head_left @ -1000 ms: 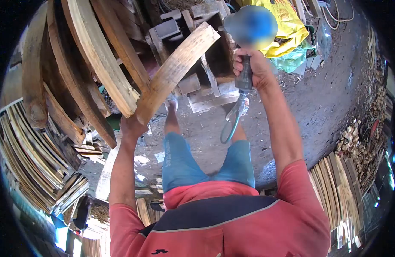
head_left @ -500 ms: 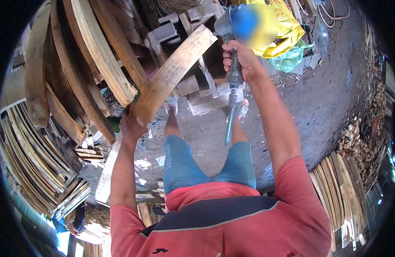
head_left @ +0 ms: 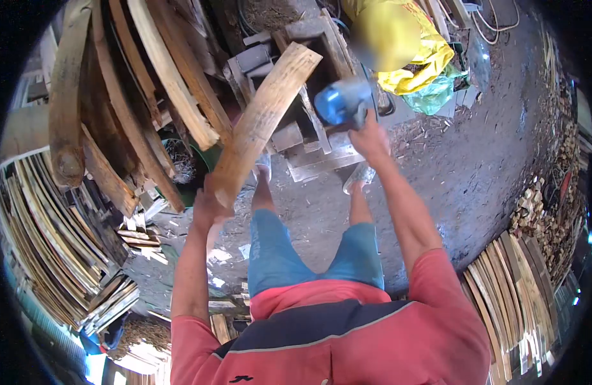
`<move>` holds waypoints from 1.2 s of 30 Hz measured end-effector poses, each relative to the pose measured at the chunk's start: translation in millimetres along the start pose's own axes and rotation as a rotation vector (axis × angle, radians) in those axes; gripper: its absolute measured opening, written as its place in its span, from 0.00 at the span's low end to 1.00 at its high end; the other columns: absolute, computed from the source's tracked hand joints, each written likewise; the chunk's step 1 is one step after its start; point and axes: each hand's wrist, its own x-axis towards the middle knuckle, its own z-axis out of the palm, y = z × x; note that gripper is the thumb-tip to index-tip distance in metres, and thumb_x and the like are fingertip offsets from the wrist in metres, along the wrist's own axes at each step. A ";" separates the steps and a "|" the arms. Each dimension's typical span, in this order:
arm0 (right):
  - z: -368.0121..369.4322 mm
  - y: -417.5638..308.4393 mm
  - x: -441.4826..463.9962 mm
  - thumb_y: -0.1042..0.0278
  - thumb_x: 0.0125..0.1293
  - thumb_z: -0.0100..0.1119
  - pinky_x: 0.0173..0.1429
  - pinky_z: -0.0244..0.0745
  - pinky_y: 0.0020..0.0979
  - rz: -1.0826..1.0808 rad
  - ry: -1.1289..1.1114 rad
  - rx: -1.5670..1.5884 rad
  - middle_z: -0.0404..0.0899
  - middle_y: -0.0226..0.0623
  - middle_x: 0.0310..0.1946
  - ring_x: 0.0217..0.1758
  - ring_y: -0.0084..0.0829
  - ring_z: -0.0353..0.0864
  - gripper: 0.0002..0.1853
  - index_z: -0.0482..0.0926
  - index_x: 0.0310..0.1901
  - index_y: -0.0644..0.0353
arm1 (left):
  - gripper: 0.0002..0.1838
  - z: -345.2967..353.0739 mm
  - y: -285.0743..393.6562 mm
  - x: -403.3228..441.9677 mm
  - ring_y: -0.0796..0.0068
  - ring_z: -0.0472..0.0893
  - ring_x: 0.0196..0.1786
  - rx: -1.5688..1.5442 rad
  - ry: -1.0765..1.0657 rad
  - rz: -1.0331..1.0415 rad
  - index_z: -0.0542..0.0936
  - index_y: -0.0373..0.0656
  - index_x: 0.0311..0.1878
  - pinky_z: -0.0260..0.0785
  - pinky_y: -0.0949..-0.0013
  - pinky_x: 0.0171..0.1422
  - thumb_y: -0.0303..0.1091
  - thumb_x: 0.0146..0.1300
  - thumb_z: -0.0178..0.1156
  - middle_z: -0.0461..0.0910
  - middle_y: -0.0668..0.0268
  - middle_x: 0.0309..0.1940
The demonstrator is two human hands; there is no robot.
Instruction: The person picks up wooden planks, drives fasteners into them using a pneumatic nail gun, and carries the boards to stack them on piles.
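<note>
My left hand [head_left: 212, 200] grips the lower end of a thick wooden plank [head_left: 265, 115], which slants up to the right with its far end over a block-like wooden frame [head_left: 328, 157]. To the right of the plank, my right hand [head_left: 372, 141] is wrapped round the handle of a power tool [head_left: 343, 102] with a blue round face. The tool is blurred by motion and stands apart from the plank. Its handle is mostly hidden behind my fingers.
Long planks [head_left: 174, 74] lean at the upper left, close to my left hand. Stacks of thin boards [head_left: 46, 231] lie at the left and lower right [head_left: 511, 289]. A yellow bag [head_left: 431, 61] and a green bag [head_left: 434, 93] sit at the upper right. Wood scraps [head_left: 530, 208] are piled at the right.
The power tool in my right hand has moved down and left, away from the yellow bag, and turned. My left hand and the plank's lower end have shifted slightly right and down.
</note>
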 end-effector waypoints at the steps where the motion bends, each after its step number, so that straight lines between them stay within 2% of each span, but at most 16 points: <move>1: 8.9 1.9 -4.7 0.58 0.50 0.64 0.51 0.71 0.48 0.095 -0.049 -0.097 0.78 0.59 0.42 0.45 0.57 0.77 0.36 0.64 0.60 0.59 | 0.67 -2.1 1.7 -8.6 0.44 0.76 0.49 -0.172 -0.055 -0.016 0.47 0.37 0.70 0.72 0.56 0.54 0.46 0.24 0.76 0.70 0.43 0.51; 2: 25.1 9.9 -8.0 0.58 0.50 0.64 0.51 0.71 0.48 0.087 -0.043 -0.092 0.78 0.59 0.42 0.45 0.57 0.77 0.36 0.64 0.60 0.59 | 0.67 -4.7 2.7 -15.0 0.44 0.76 0.49 -0.170 -0.044 -0.016 0.47 0.37 0.70 0.72 0.56 0.54 0.46 0.24 0.76 0.70 0.43 0.51; 4: 61.6 31.9 -17.4 0.55 0.50 0.64 0.52 0.71 0.50 -0.222 0.250 -0.012 0.78 0.55 0.42 0.46 0.57 0.76 0.35 0.65 0.59 0.62 | 0.59 -13.6 4.8 -27.8 0.56 0.76 0.47 -0.271 0.025 0.597 0.50 0.43 0.68 0.72 0.62 0.50 0.40 0.29 0.73 0.73 0.54 0.46; 5: 66.8 28.8 -29.6 0.53 0.51 0.65 0.51 0.71 0.49 -0.402 0.469 -0.069 0.79 0.53 0.40 0.46 0.57 0.76 0.35 0.67 0.58 0.63 | 0.59 -23.9 11.8 -37.7 0.56 0.76 0.47 -0.268 0.031 0.611 0.50 0.43 0.68 0.72 0.62 0.50 0.40 0.29 0.73 0.73 0.54 0.46; 7: 57.4 7.4 -65.0 0.50 0.53 0.66 0.51 0.72 0.43 -0.416 0.425 -0.007 0.79 0.46 0.41 0.46 0.45 0.78 0.36 0.68 0.58 0.66 | 0.57 -49.4 32.2 -61.7 0.64 0.74 0.47 -0.632 -0.664 0.323 0.53 0.41 0.68 0.70 0.66 0.52 0.41 0.30 0.73 0.72 0.58 0.45; 9: 24.1 -26.2 -108.3 0.46 0.52 0.67 0.51 0.71 0.37 -0.055 -0.271 0.579 0.78 0.42 0.44 0.45 0.34 0.77 0.36 0.70 0.55 0.67 | 0.56 -41.8 31.0 -87.2 0.64 0.75 0.48 -0.955 -0.859 0.283 0.55 0.39 0.68 0.69 0.65 0.54 0.44 0.33 0.72 0.73 0.56 0.47; 11: 26.1 -31.3 -143.7 0.43 0.55 0.66 0.46 0.72 0.31 0.028 -0.551 1.005 0.78 0.34 0.42 0.42 0.26 0.76 0.36 0.71 0.56 0.64 | 0.54 -50.0 44.7 -105.9 0.64 0.75 0.50 -1.262 -1.057 0.228 0.57 0.38 0.68 0.69 0.64 0.56 0.46 0.35 0.71 0.73 0.54 0.49; 16: 9.3 -40.9 -237.4 0.44 0.55 0.67 0.50 0.70 0.31 -0.117 -0.921 1.123 0.76 0.32 0.49 0.49 0.25 0.73 0.38 0.67 0.62 0.58 | 0.46 -73.8 96.6 -163.2 0.57 0.75 0.56 -1.811 -1.126 0.083 0.62 0.34 0.66 0.66 0.61 0.61 0.50 0.45 0.64 0.72 0.50 0.55; 22: 6.1 2.0 -306.9 0.49 0.50 0.72 0.59 0.64 0.35 -0.413 -1.382 1.080 0.67 0.37 0.62 0.62 0.31 0.67 0.42 0.64 0.64 0.56 | 0.46 -99.1 185.2 -223.2 0.59 0.75 0.58 -1.711 -0.965 0.270 0.63 0.33 0.65 0.70 0.59 0.61 0.55 0.49 0.64 0.72 0.49 0.58; 24: -22.0 9.8 -336.7 0.50 0.49 0.73 0.63 0.61 0.36 -0.812 -1.081 0.906 0.66 0.35 0.63 0.63 0.34 0.66 0.42 0.65 0.64 0.58 | 0.36 -88.8 203.9 -237.3 0.68 0.77 0.54 -1.560 -0.802 0.317 0.71 0.34 0.59 0.72 0.65 0.56 0.54 0.57 0.60 0.77 0.54 0.52; 25: -0.8 33.0 -334.5 0.57 0.53 0.70 0.63 0.63 0.34 -0.725 -1.066 0.697 0.69 0.33 0.59 0.61 0.34 0.67 0.37 0.65 0.63 0.60 | 0.31 -91.3 219.9 -246.9 0.72 0.77 0.52 -1.302 -0.632 0.404 0.74 0.35 0.57 0.71 0.68 0.55 0.53 0.61 0.57 0.78 0.57 0.50; 26: -8.6 30.8 -345.2 0.65 0.58 0.67 0.56 0.69 0.31 -0.696 -1.042 0.971 0.73 0.32 0.52 0.55 0.32 0.72 0.28 0.69 0.58 0.61 | 0.28 -95.0 237.1 -257.5 0.77 0.76 0.50 -1.028 -0.485 0.463 0.76 0.36 0.54 0.70 0.70 0.54 0.53 0.65 0.54 0.79 0.60 0.47; 28: -21.8 52.7 -344.5 0.69 0.60 0.64 0.50 0.72 0.29 -0.747 -0.989 0.861 0.76 0.30 0.45 0.46 0.27 0.75 0.20 0.73 0.53 0.62 | 0.24 -88.3 253.7 -281.1 0.82 0.74 0.47 -0.706 -0.196 0.386 0.78 0.37 0.52 0.67 0.74 0.53 0.50 0.70 0.49 0.79 0.66 0.44; 29: -28.5 64.5 -355.4 0.68 0.60 0.64 0.46 0.73 0.28 -0.653 -0.955 0.997 0.76 0.29 0.42 0.42 0.24 0.75 0.17 0.74 0.49 0.61 | 0.23 -66.0 253.3 -292.7 0.82 0.73 0.49 -0.884 0.100 0.478 0.76 0.39 0.55 0.65 0.76 0.55 0.49 0.69 0.51 0.79 0.67 0.46; 33: -61.3 102.7 -369.3 0.71 0.59 0.63 0.37 0.74 0.27 -0.505 -0.911 0.693 0.77 0.29 0.36 0.36 0.23 0.76 0.11 0.78 0.43 0.62 | 0.29 15.7 213.6 -384.8 0.74 0.72 0.58 -1.196 0.448 0.149 0.66 0.42 0.66 0.63 0.68 0.62 0.46 0.66 0.57 0.74 0.64 0.57; 36: -55.9 125.1 -374.8 0.71 0.59 0.61 0.36 0.76 0.27 -0.643 -0.932 0.458 0.77 0.33 0.39 0.36 0.24 0.78 0.14 0.76 0.47 0.64 | 0.47 133.0 172.4 -468.2 0.59 0.66 0.66 -0.741 0.613 -0.102 0.60 0.44 0.69 0.56 0.58 0.69 0.52 0.49 0.69 0.65 0.55 0.64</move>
